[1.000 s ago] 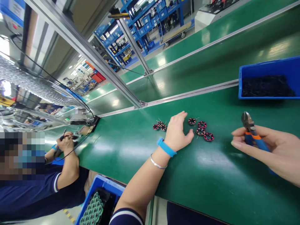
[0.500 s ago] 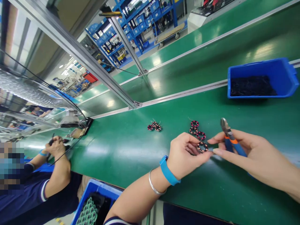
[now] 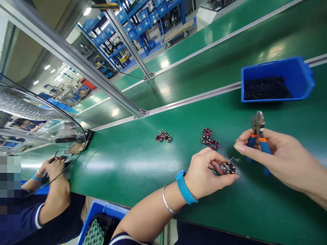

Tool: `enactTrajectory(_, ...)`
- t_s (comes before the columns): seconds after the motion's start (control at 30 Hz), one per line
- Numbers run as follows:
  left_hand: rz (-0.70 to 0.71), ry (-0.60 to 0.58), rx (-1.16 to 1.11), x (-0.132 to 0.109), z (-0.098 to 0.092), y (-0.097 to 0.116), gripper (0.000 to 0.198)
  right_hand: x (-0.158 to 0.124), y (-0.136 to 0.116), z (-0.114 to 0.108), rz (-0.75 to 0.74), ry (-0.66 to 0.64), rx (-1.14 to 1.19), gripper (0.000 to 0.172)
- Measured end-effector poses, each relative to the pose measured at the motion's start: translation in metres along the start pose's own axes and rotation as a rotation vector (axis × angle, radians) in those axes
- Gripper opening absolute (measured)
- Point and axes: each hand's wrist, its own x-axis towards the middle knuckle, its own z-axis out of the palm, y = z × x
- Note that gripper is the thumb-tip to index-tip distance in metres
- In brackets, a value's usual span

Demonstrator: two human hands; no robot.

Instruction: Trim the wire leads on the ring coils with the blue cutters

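Pinching a black-and-copper ring-shaped coil (image 3: 224,169), the left hand (image 3: 205,172) is near the right hand (image 3: 283,153), curled around blue-and-orange-handled metal cutters (image 3: 262,139).

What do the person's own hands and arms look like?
The left hand is ungloved; its arm wears a blue wristband, a silver bangle and a dark sleeve with white trim. The right hand is ungloved, no band or sleeve visible.

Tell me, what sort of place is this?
It looks like a factory, probably a place where small parts get worked on. You can see a long green workbench, blue shelves with bins in the background, and pliers in the person's right hand.
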Motion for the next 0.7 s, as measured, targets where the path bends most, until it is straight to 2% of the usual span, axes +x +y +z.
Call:
enactTrajectory(0.1,-0.057,0.000,-0.001,-0.001,0.000,0.000,0.053,-0.002,0.002,-0.002,0.035,-0.194,0.053,0.071)
enactTrajectory(0.17,-0.086,-0.011,-0.025,-0.002,0.000,0.001,0.056,-0.007,-0.001,0.003,0.016,-0.273,0.053,0.063)
enactTrajectory(0.3,-0.106,-0.121,-0.140,-0.003,0.000,0.001,0.062,-0.010,-0.010,0.009,-0.041,-0.236,0.023,0.063)
enactTrajectory(0.4,-0.148,-0.181,-0.204,-0.004,0.000,0.000,0.064,-0.002,-0.009,-0.002,-0.042,-0.110,0.009,0.069)
enactTrajectory(0.43,-0.173,-0.179,-0.220,-0.004,-0.001,0.000,0.065,0.001,-0.006,-0.007,-0.035,-0.106,-0.002,0.070)
enactTrajectory(0.47,-0.199,-0.173,-0.233,-0.004,-0.001,0.001,0.066,0.002,-0.004,-0.012,-0.019,-0.146,-0.009,0.068)
enactTrajectory(0.53,-0.238,-0.159,-0.257,-0.003,-0.001,0.001,0.069,0.003,0.001,-0.017,0.024,-0.314,-0.012,0.062)
enactTrajectory(0.6,-0.246,-0.152,-0.275,-0.002,-0.001,0.002,0.072,0.000,0.003,-0.013,0.043,-0.436,0.001,0.058)
enactTrajectory(0.7,-0.219,-0.144,-0.284,-0.002,0.000,0.001,0.073,-0.008,-0.002,-0.001,0.013,-0.407,0.041,0.056)
